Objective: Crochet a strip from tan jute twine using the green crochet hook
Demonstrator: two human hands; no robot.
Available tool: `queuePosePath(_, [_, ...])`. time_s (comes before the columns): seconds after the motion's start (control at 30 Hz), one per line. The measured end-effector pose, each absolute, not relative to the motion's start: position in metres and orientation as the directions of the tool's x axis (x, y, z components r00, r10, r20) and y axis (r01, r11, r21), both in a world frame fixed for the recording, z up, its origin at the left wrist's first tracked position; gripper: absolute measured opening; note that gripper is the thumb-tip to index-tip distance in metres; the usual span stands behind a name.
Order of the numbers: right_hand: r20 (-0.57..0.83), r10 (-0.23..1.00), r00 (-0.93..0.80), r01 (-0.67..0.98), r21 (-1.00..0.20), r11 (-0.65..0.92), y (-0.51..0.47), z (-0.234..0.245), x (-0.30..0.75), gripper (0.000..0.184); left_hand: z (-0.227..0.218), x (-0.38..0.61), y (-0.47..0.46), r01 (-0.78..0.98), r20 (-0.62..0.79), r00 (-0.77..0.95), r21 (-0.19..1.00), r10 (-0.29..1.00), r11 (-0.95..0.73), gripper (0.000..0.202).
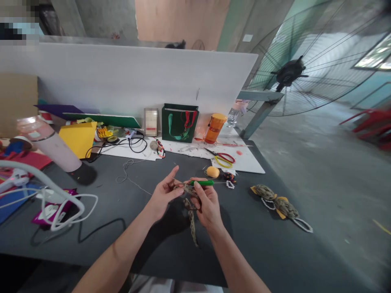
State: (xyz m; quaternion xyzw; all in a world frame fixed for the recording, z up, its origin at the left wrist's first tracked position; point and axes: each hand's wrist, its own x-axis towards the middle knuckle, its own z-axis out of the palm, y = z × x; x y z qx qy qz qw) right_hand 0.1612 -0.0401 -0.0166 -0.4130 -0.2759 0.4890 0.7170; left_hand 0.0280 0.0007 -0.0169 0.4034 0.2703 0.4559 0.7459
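My right hand [208, 203] grips a crochet hook with a green handle [204, 183], its tip pointing left toward my other hand. Between both hands is an olive-grey crocheted piece [191, 221], and a narrow strip of it dangles below onto the dark table. My left hand [165, 193] pinches the upper part of this piece, thumb and fingers closed on it, with the index finger raised. A thin strand of yarn [139, 186] runs from the left hand back across the table to a loose tangle. The hook's tip is hard to make out among the stitches.
Scissors with red and yellow handles [224, 158], a yellow ball [213, 171] and a beaded loop [230, 184] lie beyond my right hand. An olive yarn bundle [276, 200] rests at right. A green gift bag [179, 123], orange bottle [215, 128] and pink tumbler [56, 146] stand farther back.
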Motion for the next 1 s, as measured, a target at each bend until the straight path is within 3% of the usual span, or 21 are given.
queuePosePath(0.47, [-0.032,0.927,0.374,-0.461,-0.874,0.155,-0.0414,-0.0154,0.1631,0.032,-0.0128,0.0264,-0.0024,-0.457,-0.040,0.439,0.850,0.898,0.261,0.085])
queuePosePath(1.0, [-0.015,0.926,0.378,-0.450,-0.877,0.170,-0.0418,-0.0137,0.1656,0.027,-0.0108,0.0236,-0.0017,-0.435,-0.044,0.458,0.860,0.888,0.268,0.080])
